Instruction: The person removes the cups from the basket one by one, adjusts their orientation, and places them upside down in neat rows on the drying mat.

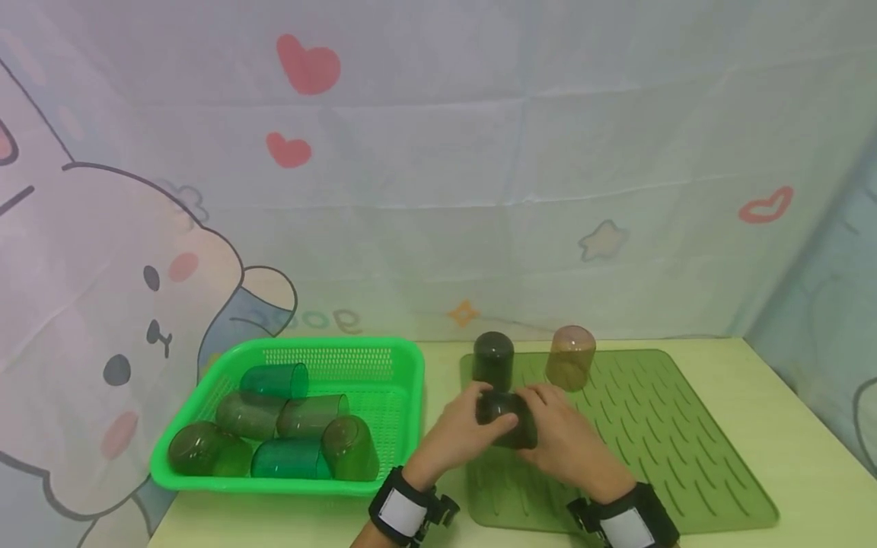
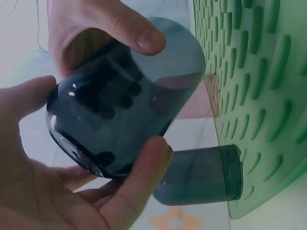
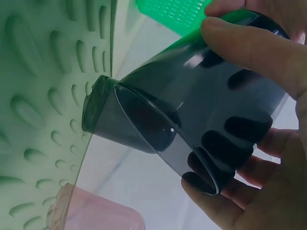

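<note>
A dark grey see-through cup [image 1: 505, 418] is held tilted between both hands above the green drying mat [image 1: 658, 426]. My left hand [image 1: 457, 425] grips it from the left, its thumb and fingers about the closed base. From the other side my right hand [image 1: 567, 440] holds the cup's wall, fingers curled along it. In the right wrist view the open rim of the held cup [image 3: 192, 105] slants down toward the mat. Just behind, another dark grey cup [image 1: 493, 361] stands upside down on the mat, with an upside-down pink cup [image 1: 572, 356] to its right.
On the left sits a bright green basket [image 1: 415, 396] with several cups lying in it, among them a teal cup [image 1: 291, 458] and a brownish cup [image 1: 351, 449]. A printed cloth [image 1: 438, 251] hangs behind the pale yellow table [image 1: 747, 396].
</note>
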